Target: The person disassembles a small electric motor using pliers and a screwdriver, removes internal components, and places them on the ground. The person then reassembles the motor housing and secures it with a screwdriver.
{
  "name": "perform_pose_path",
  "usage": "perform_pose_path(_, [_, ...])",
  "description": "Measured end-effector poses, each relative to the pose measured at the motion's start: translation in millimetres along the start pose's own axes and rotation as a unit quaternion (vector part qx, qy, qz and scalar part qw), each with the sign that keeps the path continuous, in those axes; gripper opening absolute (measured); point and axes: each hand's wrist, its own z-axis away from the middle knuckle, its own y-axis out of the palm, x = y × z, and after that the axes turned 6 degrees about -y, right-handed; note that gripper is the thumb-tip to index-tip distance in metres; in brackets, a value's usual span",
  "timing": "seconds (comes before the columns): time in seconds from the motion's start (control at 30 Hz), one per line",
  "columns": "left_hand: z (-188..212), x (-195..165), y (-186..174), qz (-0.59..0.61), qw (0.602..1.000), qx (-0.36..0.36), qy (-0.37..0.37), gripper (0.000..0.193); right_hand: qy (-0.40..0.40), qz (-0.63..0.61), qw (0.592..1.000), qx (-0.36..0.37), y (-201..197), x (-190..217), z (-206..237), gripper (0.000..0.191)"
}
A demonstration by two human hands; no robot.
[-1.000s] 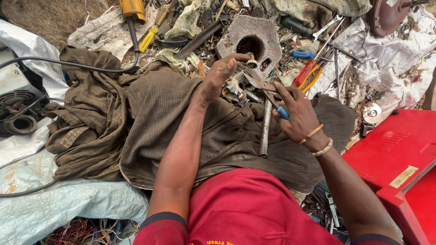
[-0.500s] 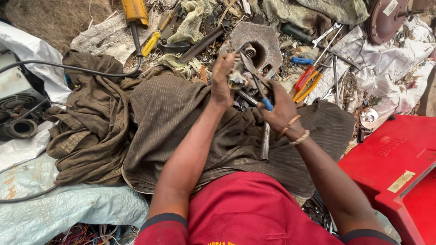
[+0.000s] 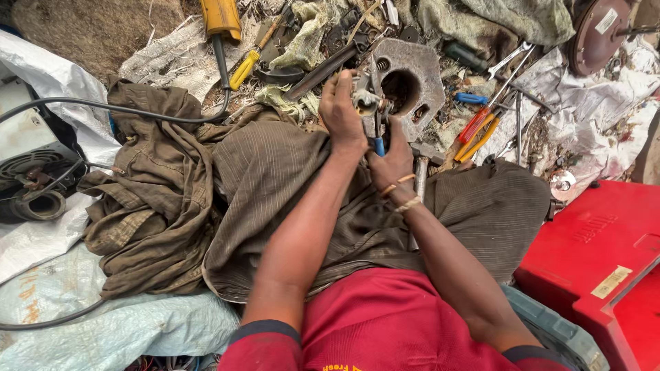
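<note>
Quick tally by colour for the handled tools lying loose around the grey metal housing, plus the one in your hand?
Blue-handled: 2, the tool held in the right hand at, and one lying right of the grey housing at
Yellow-handled: 2, a screwdriver and a large tool
Red and orange-handled: 2, lying together
Total: 6

Count of hands, tools and cases

Two hands — left hand (image 3: 342,110), right hand (image 3: 392,161); one grey metal casting (image 3: 416,82); one hammer (image 3: 421,165); one red case (image 3: 598,261); two yellow-handled screwdrivers — (image 3: 245,69), (image 3: 478,141); one round brown disc (image 3: 597,38).
</note>
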Motion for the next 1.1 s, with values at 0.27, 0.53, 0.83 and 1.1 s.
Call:
perform_pose_path(0.27, [2, -32, 6, 0.041, 0.969, 0.234, -0.071, 0.023, 0.166, -0.248, 0.94, 0.167, -66, 21, 1, 0.073])
perform_pose_path(0.53, [10, -34, 10, -0.009, 0.991, 0.135, -0.021, 0.038, 0.01, -0.033, 0.993, 0.114, -61, 10, -1, 0.076])
perform_pose_path(0.83, [22, -14, 5, -0.006, 1.0, 0.003, -0.01, 0.047, -0.109, 0.147, 0.982, 0.048, -59, 8, 9, 0.081])
perform_pose_path(1.1, [-8, -32, -9, -0.107, 0.962, 0.242, 0.063, 0.049, 0.129, -0.202, 0.931, 0.277, -115, 10, 3, 0.076])
